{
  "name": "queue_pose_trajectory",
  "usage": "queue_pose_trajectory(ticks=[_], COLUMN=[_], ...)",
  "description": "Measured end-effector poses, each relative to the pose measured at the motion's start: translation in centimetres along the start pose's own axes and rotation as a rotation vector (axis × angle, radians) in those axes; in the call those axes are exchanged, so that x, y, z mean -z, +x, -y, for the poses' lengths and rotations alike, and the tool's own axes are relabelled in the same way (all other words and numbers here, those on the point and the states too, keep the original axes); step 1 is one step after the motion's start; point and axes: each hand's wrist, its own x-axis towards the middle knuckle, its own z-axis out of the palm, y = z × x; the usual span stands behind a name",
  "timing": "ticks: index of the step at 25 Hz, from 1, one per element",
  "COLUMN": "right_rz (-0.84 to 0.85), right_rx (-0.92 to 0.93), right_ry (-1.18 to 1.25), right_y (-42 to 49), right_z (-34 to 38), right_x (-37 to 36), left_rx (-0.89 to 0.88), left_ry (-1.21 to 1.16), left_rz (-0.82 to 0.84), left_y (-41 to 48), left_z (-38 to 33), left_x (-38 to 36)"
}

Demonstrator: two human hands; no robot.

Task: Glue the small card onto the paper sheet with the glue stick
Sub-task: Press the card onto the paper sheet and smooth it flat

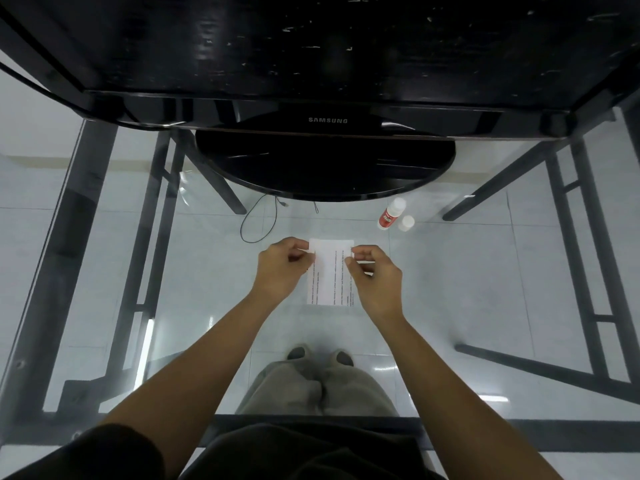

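A small white card (pixel 331 249) is pinched at its two side edges between my left hand (pixel 281 268) and my right hand (pixel 375 275). It sits over the top end of a white paper sheet (pixel 328 287) with printed lines, which lies flat on the glass table. Whether the card touches the sheet I cannot tell. The glue stick (pixel 390 214), white with a red label, lies on the glass to the far right of the card. Its white cap (pixel 406 223) stands apart beside it.
A black monitor with a round base (pixel 325 168) stands just beyond the card at the back of the glass table (pixel 104 271). Dark metal table legs (pixel 585 237) show through the glass on both sides. A thin cable (pixel 256 220) lies on the floor below.
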Motion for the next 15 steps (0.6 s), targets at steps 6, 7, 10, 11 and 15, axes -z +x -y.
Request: queue_pose_trajectory(ticks=[6,7,10,11,15], right_rz=[-0.004,-0.004,-0.004,-0.007,-0.031], right_rx=[-0.043,-0.047,-0.056,-0.060,-0.073], right_ry=[-0.049,-0.055,-0.068,-0.062,-0.032], right_y=[0.6,0.7,0.9,0.9,1.0], right_z=[-0.7,-0.8,-0.9,-1.0,-0.9], right_x=[-0.7,-0.7,-0.7,-0.7,-0.8], left_rx=[-0.030,-0.033,-0.038,-0.039,-0.055], left_ry=[0.126,0.136,0.160,0.167,0.183], left_rz=[-0.020,-0.023,-0.028,-0.032,-0.044], left_y=[0.8,0.9,1.1,1.1,1.1], left_z=[0.6,0.6,0.6,0.6,0.5], left_x=[-0.9,-0.9,-1.1,-1.2,-1.3])
